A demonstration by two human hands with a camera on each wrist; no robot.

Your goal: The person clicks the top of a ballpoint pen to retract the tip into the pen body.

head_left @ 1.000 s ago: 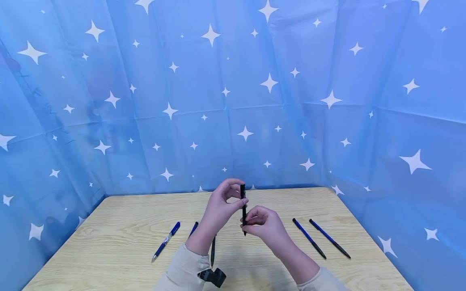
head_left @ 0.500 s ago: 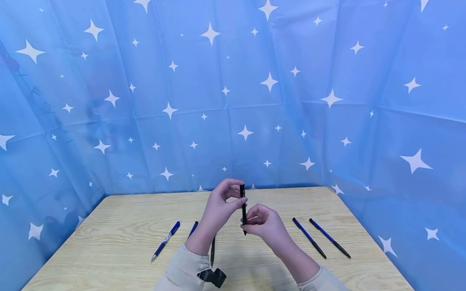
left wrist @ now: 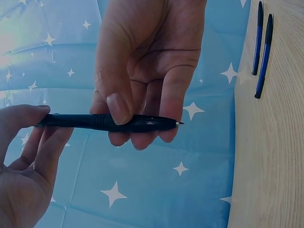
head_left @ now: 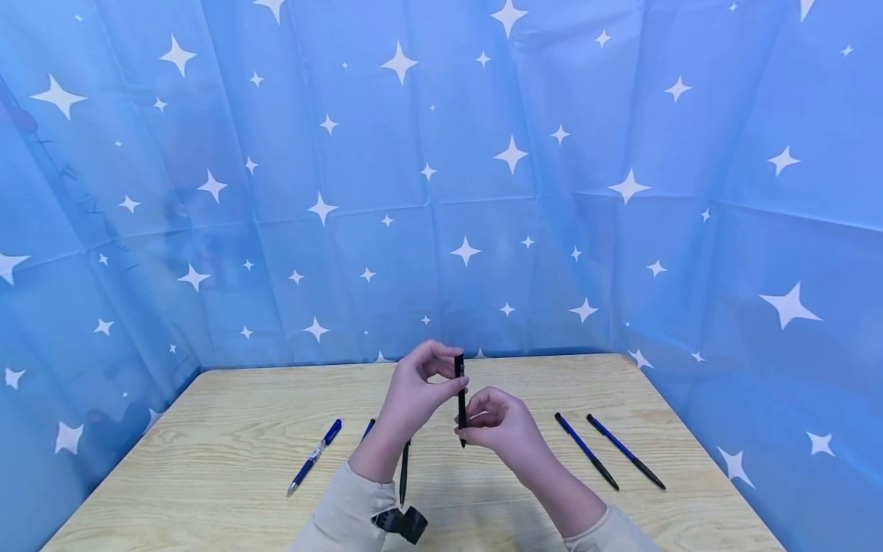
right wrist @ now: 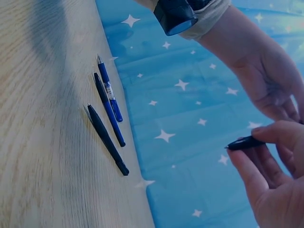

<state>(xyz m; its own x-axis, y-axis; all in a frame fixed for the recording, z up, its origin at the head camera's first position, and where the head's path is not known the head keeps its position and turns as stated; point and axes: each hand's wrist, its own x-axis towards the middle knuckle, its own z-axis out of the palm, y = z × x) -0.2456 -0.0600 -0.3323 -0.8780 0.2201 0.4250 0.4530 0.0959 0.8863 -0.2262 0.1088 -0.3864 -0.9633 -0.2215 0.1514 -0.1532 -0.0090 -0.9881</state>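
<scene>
A black click pen (head_left: 461,402) stands nearly upright in the air over the table, its point downward. My left hand (head_left: 417,391) pinches its upper end between thumb and fingers. Lower down, my right hand (head_left: 500,422) holds the barrel close to the point, thumb on the near side. In the left wrist view the right thumb (left wrist: 118,108) presses on the pen's grip, and the metal tip (left wrist: 179,124) sticks out bare past the fingers. The right wrist view shows only the pen's tip end (right wrist: 243,143) between the right fingers; the rest is hidden.
On the wooden table (head_left: 241,414) lie a blue pen with a white label (head_left: 313,458), a blue pen (right wrist: 109,109) and a black pen (right wrist: 108,140) at left, the last two partly behind my left arm. Two blue-and-black pens (head_left: 586,451) lie at right. A starry blue curtain (head_left: 386,153) surrounds the table.
</scene>
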